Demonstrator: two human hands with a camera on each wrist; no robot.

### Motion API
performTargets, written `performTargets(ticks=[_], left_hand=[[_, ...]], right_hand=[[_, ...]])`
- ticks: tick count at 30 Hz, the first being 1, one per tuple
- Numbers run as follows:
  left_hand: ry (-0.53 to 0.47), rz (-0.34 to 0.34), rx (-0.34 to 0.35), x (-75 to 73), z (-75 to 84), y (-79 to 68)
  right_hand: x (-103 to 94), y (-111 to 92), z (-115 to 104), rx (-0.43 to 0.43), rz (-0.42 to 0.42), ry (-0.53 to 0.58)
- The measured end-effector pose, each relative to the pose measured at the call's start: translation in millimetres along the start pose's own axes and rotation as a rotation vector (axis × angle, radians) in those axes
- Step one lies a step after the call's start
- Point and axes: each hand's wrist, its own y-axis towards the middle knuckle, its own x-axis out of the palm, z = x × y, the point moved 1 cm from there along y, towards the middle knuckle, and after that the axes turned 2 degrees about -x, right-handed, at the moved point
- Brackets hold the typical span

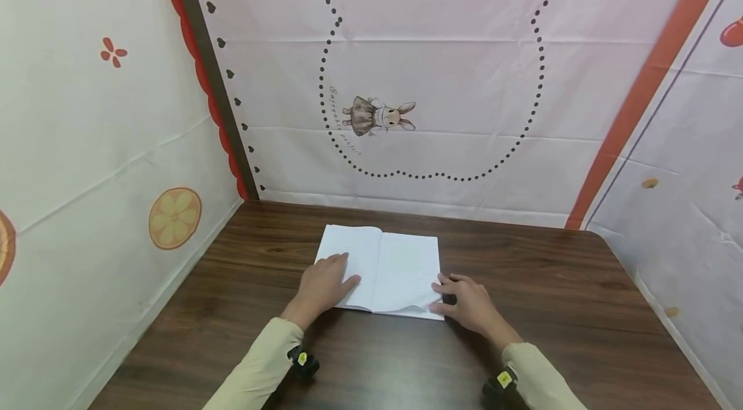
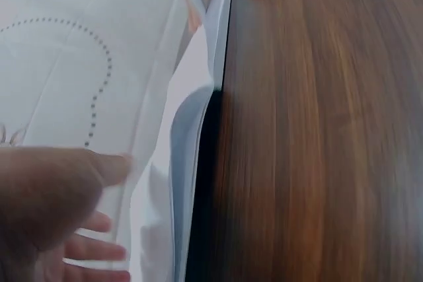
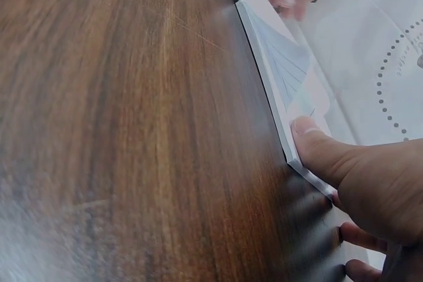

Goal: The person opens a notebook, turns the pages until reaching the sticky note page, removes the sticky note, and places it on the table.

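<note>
An open notebook (image 1: pixel 406 268) with white, faintly ruled pages lies flat on the wooden table. My left hand (image 1: pixel 324 281) rests on its left page, fingers fairly straight and thumb spread toward the fold. At the lower right corner, my right hand (image 1: pixel 471 303) pinches the notebook's right page, whose bottom edge curls upward. In the right wrist view the thumb (image 3: pixel 316 142) presses at the corner beside the raised page (image 3: pixel 307 94), with the other fingers beyond the edge. The left wrist view shows bulging page edges (image 2: pixel 188 117) beside the left hand (image 2: pixel 59 196).
The dark brown table (image 1: pixel 522 268) surrounds the notebook. Printed cloth walls stand at the left, the back (image 1: pixel 435 87) and the right. Each sleeve carries a small black wrist camera, the left one (image 1: pixel 304 361) and the right one (image 1: pixel 499 384).
</note>
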Motion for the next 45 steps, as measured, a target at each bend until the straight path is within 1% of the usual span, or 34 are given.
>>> performTargets(ticks=[4, 6, 9, 12, 15, 18, 20, 24, 26, 29, 32, 37, 41, 43, 45], left_hand=[[-0.116, 0.111, 0.037, 3.4, 22.5, 5.6], [-0.173, 0.137, 0.069, 6.2, 34.9, 7.5], [-0.226, 0.161, 0.155, 10.1, 53.2, 9.0], [-0.208, 0.138, 0.279, 13.9, 70.2, 9.6], [-0.150, 0.075, 0.385, 19.2, 85.0, 10.5], [-0.094, 0.028, 0.456, 26.6, 95.7, 12.3], [-0.063, 0.021, 0.490, 31.9, 100.8, 14.2], [0.019, 0.026, 0.534, 39.5, 106.6, 18.5], [0.068, 0.021, 0.537, 41.4, 107.4, 20.1], [0.115, 0.000, 0.542, 41.3, 107.5, 22.1], [0.132, -0.018, 0.564, 39.7, 106.3, 24.0], [0.144, -0.025, 0.601, 36.4, 103.2, 26.5], [0.175, 0.002, 0.625, 37.0, 101.7, 27.5], [0.199, 0.043, 0.646, 38.5, 101.6, 28.0], [0.218, 0.080, 0.650, 39.9, 101.8, 27.9]], right_hand=[[1.7, 1.4, -1.8, 0.008, -0.006, 0.012], [3.0, 2.5, -2.3, 0.010, -0.011, 0.015], [4.5, 4.1, -2.3, 0.010, -0.016, 0.011], [4.6, 5.0, -2.6, 0.005, -0.019, 0.006], [4.3, 5.1, -2.8, -0.003, -0.016, -0.001], [4.0, 5.0, -3.2, -0.017, -0.010, -0.002], [3.9, 4.8, -3.4, -0.023, -0.007, -0.001], [4.2, 4.7, -3.4, -0.023, -0.007, 0.003], [4.2, 4.8, -3.4, -0.024, -0.011, 0.000], [3.9, 4.9, -3.2, -0.027, -0.013, -0.003], [3.1, 4.4, -2.8, -0.026, -0.012, -0.003], [1.4, 3.7, -2.3, -0.015, -0.016, 0.007], [0.9, 2.8, -1.4, -0.003, -0.016, 0.000], [1.2, 2.1, -0.4, 0.005, -0.013, -0.010], [1.8, 1.3, 0.7, 0.012, -0.007, -0.018]])
